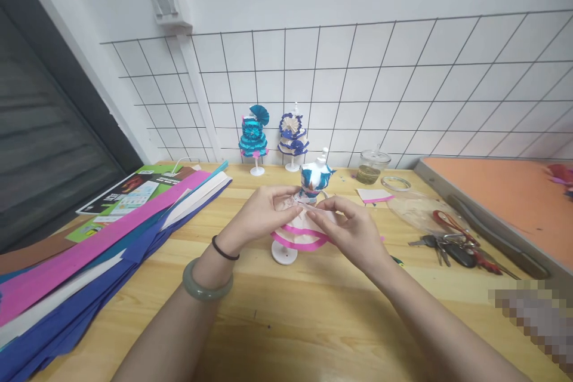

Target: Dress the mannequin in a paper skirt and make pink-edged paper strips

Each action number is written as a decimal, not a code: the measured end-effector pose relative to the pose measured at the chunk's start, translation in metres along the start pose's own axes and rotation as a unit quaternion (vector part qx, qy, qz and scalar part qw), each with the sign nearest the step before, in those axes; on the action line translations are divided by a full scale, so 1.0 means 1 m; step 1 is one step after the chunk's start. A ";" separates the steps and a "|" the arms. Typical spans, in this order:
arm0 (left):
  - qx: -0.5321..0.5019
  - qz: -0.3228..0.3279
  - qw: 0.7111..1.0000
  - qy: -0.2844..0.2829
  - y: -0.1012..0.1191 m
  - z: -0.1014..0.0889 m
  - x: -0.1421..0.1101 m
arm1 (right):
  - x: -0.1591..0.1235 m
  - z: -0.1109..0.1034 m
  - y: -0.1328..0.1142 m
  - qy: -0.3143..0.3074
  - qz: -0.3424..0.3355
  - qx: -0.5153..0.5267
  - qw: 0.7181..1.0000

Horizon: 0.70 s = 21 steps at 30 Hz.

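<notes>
A small white mannequin [319, 166] with a blue-and-white paper bodice tilts to the right in front of me, its round base [285, 253] near the table surface. Around its waist hangs a white paper skirt [299, 231] edged with pink bands. My left hand [264, 210] pinches the skirt's upper edge from the left, thumb in front and fingers partly behind the mannequin. From the right, my right hand [351, 228] pinches the same paper near the waist. Their fingertips are close together, and the fingers cover part of the waist.
Two dressed mannequins, one teal [253, 137] and one purple-and-cream [293, 134], stand by the wall grid. Coloured paper strips [111, 239] lie left. On the right are a glass teapot [373, 168], a paper scrap [373, 195], keys [456, 249] and an orange board [496, 197].
</notes>
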<state>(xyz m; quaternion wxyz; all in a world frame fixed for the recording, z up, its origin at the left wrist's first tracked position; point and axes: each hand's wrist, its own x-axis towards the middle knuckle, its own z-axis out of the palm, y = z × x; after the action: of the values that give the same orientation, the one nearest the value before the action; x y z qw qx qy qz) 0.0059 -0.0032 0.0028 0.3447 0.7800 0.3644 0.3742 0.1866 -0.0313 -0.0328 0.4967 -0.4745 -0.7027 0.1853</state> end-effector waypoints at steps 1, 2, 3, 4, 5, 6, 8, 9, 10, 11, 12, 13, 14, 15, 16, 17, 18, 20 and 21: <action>-0.003 0.001 1.000 0.002 0.000 0.000 0.000 | 0.000 0.000 0.000 -0.005 -0.010 0.005 1.000; -0.005 0.001 1.000 0.005 0.001 0.001 0.000 | 0.000 -0.001 -0.001 -0.013 -0.020 0.012 1.000; -0.006 0.001 1.000 0.007 0.001 0.001 0.001 | 0.000 -0.001 -0.001 -0.021 -0.028 0.017 0.999; -0.007 0.000 1.000 0.008 0.002 0.001 0.001 | 0.000 -0.001 -0.001 -0.027 -0.033 0.021 0.999; -0.007 -0.003 1.000 0.007 0.002 0.001 0.001 | -0.001 -0.002 -0.001 -0.032 -0.036 0.023 0.999; -0.007 -0.006 1.000 0.005 0.003 0.001 0.001 | -0.001 -0.002 -0.002 -0.035 -0.036 0.024 0.998; -0.006 -0.013 1.000 0.006 0.003 0.000 0.000 | -0.001 -0.003 -0.003 -0.038 -0.031 0.024 0.998; -0.006 -0.016 1.000 0.009 0.003 0.000 0.000 | -0.001 -0.003 -0.004 -0.040 -0.027 0.024 0.999; -0.006 -0.018 1.000 0.012 0.003 0.000 0.000 | -0.001 -0.003 -0.006 -0.043 -0.023 0.025 0.999; -0.005 -0.021 1.000 0.015 0.003 0.000 0.000 | -0.002 -0.003 -0.007 -0.047 -0.017 0.030 0.998; -0.004 -0.024 1.000 0.017 0.003 0.000 0.000 | -0.002 -0.004 -0.009 -0.054 -0.010 0.038 0.998; -0.002 -0.027 0.999 0.019 0.003 0.000 -0.001 | -0.002 -0.004 -0.010 -0.063 -0.005 0.049 0.997; -0.001 -0.030 0.999 0.018 0.004 0.000 -0.001 | -0.002 -0.004 -0.011 -0.073 0.000 0.061 0.995; -0.001 -0.033 0.999 0.015 0.004 0.000 -0.001 | -0.002 -0.004 -0.012 -0.081 0.005 0.074 0.994; 0.000 -0.034 0.999 0.011 0.004 0.001 -0.001 | -0.002 -0.004 -0.011 -0.086 0.009 0.086 0.993; 0.003 -0.035 0.999 0.008 0.004 0.001 -0.001 | -0.002 -0.003 -0.011 -0.087 0.014 0.096 0.992; 0.008 -0.036 0.999 0.007 0.004 0.001 -0.001 | -0.002 -0.002 -0.010 -0.083 0.019 0.103 0.991; 0.021 -0.042 0.999 0.014 0.003 0.001 -0.002 | -0.002 0.000 -0.007 -0.068 0.035 0.112 0.991; 0.027 -0.044 0.999 0.017 0.003 0.001 -0.002 | -0.002 0.000 -0.006 -0.060 0.041 0.111 0.991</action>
<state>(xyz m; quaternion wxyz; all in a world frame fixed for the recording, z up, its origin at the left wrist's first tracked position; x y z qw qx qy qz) 0.0063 -0.0060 0.0040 0.3333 0.7658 0.4144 0.3615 0.1833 -0.0359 -0.0295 0.4951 -0.4330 -0.6861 0.3110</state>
